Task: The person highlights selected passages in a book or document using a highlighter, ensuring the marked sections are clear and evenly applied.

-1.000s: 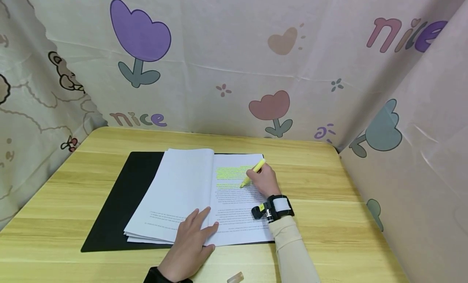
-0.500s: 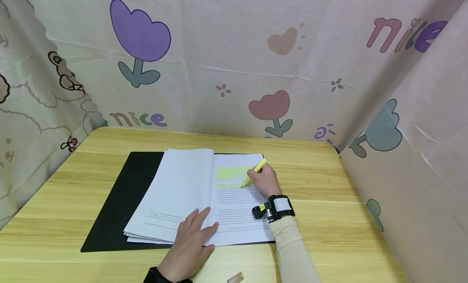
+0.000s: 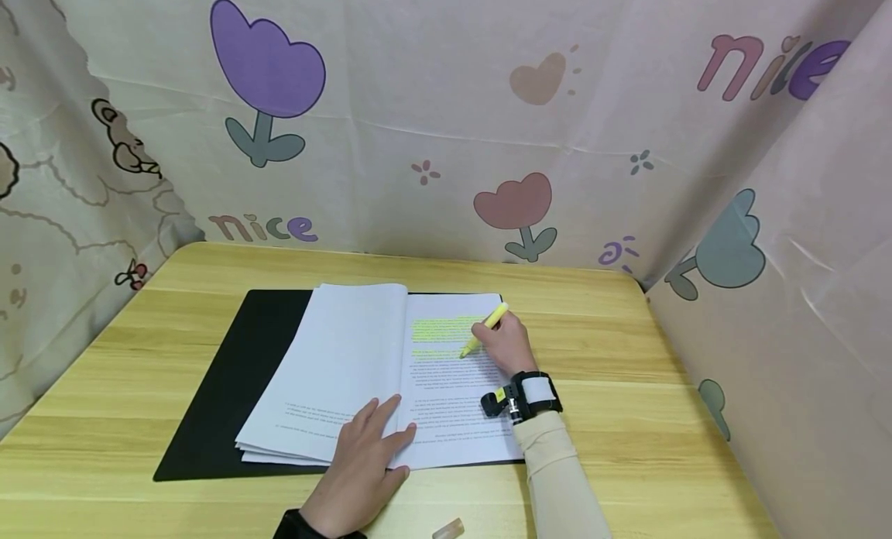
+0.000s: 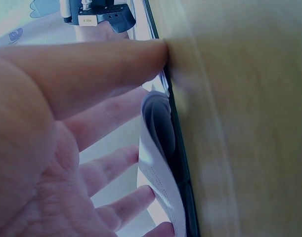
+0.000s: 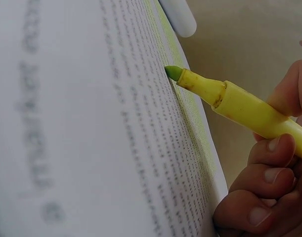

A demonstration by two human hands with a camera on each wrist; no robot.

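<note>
Yellow plastic highlighter (image 3: 495, 315): that's what I'm watching from afar in the head view, slanting over the white printed right-hand page (image 3: 460, 415), the right hand (image 3: 510, 347) pinching it. Bright yellow bands (image 3: 446, 328) are covering the upper lines; rows below are showing plain print — so I'm judging the marking only partway along. The left hand (image 3: 365, 461) is lying across the fold, fingers spread, gripping nothing I can see. In the left wrist view its straightened fingers are meeting the curling paper. In the right wrist view the green tip (image 5: 173, 73) is sitting by the highlighted rows — whether it's pressing, I can't tell.
</note>
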